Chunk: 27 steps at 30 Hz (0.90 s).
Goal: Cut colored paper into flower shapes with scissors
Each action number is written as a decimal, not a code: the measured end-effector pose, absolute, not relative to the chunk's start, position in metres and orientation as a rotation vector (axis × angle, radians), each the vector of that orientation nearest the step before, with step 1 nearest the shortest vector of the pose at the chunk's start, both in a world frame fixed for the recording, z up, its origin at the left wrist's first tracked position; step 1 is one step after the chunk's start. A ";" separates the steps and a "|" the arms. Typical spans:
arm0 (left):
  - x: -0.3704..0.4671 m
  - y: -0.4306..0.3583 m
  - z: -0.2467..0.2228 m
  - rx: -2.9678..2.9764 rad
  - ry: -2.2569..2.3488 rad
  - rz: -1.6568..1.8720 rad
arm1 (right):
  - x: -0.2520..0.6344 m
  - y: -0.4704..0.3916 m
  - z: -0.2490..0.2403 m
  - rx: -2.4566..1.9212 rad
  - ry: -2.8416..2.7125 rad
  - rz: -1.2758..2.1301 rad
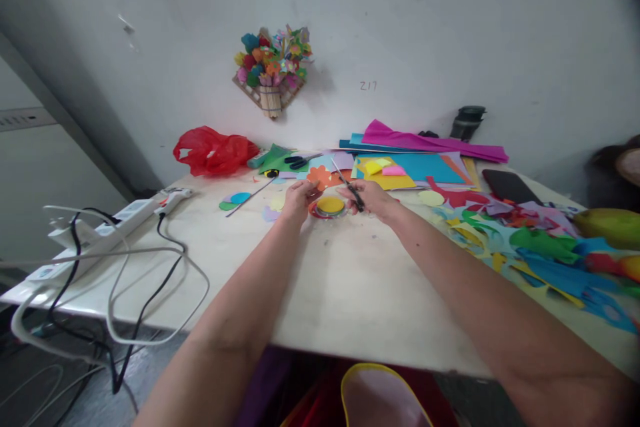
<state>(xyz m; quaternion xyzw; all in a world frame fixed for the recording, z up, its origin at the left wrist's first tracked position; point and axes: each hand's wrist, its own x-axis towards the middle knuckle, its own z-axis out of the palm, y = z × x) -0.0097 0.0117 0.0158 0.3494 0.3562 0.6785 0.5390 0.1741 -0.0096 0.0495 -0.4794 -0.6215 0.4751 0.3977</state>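
Note:
My left hand (299,199) pinches an orange paper flower (319,177) by its lower left edge, above the middle of the table. Just to the right, my right hand (369,197) is closed on black-handled scissors (354,193), whose blades point up and to the left, close to the flower's right side. Whether the blades touch the paper cannot be made out. Between my hands, a yellow paper disc (331,205) lies on top of a round tape roll or dish on the table.
Colored sheets (430,168) lie at the back. Paper scraps (540,247) and a phone (513,187) are on the right. Dark-handled scissors (299,161), a red bag (213,151) and paper circles (241,198) sit back left. A power strip (107,230) with cables lies left.

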 end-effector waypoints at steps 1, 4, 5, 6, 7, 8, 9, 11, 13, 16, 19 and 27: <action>-0.010 0.012 0.016 0.817 0.847 1.626 | 0.174 -0.010 0.049 -1.217 -1.599 1.208; -0.010 0.012 0.015 0.780 0.853 1.650 | 0.173 -0.011 0.048 -1.218 -1.671 1.216; -0.010 0.012 0.015 0.765 0.855 1.656 | 0.172 -0.011 0.047 -1.223 -1.686 1.217; -0.010 0.012 0.015 0.748 0.855 1.663 | 0.171 -0.012 0.047 -1.229 -1.695 1.219; -0.009 0.013 0.015 0.729 0.852 1.670 | 0.170 -0.012 0.046 -1.237 -1.701 1.224; -0.009 0.013 0.015 0.711 0.849 1.676 | 0.169 -0.013 0.045 -1.243 -1.705 1.230; -0.008 0.013 0.016 0.695 0.844 1.679 | 0.167 -0.014 0.045 -1.246 -1.707 1.238; -0.006 0.013 0.016 0.664 0.839 1.681 | 0.165 -0.018 0.046 -1.249 -1.712 1.257; -0.004 0.013 0.016 0.633 0.838 1.677 | 0.162 -0.022 0.048 -1.257 -1.712 1.266; -0.001 0.013 0.016 0.612 0.841 1.664 | 0.159 -0.026 0.049 -1.282 -1.697 1.277; 0.003 0.013 0.016 0.593 0.834 1.647 | 0.157 -0.027 0.047 -1.295 -1.680 1.295; 0.008 0.013 0.015 0.586 0.847 1.623 | 0.152 -0.026 0.040 -1.236 -1.646 1.343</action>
